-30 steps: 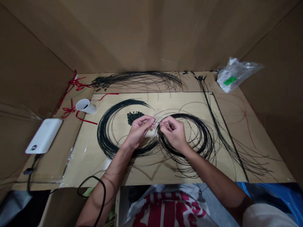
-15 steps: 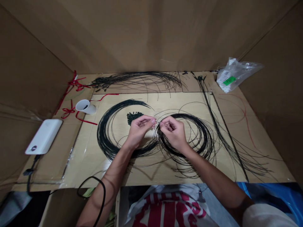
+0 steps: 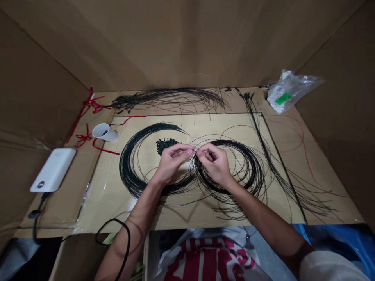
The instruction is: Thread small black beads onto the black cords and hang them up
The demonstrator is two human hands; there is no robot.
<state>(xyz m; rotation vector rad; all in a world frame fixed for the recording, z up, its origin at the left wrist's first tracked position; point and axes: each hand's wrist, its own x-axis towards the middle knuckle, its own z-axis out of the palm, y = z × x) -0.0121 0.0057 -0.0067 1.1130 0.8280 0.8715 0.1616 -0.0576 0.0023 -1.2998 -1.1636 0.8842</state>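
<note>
My left hand (image 3: pixel 172 164) and my right hand (image 3: pixel 213 164) meet above the pale board (image 3: pixel 211 125), their fingertips pinching a thin black wire (image 3: pixel 193 152) between them. Any small part at that pinch is too small to make out. Under my left hand lies a large coil of black wire (image 3: pixel 125 166), and a second coil (image 3: pixel 258 175) lies under and beyond my right hand. A small heap of black beads (image 3: pixel 165 145) sits just beyond my left fingers, not touching them.
Cardboard walls surround the board. A bundle of black wires (image 3: pixel 166 96) lies along the back, and another (image 3: pixel 272 152) runs down the right. Also present are a white cup (image 3: pixel 104 132), red ribbon (image 3: pixel 101 148), a white power bank (image 3: pixel 52 170) and a plastic bag (image 3: pixel 283 93).
My hands have drawn closer together, and their fingertips now meet at one pinch point. The view has shifted very slightly. The coils and beads stay in place.
</note>
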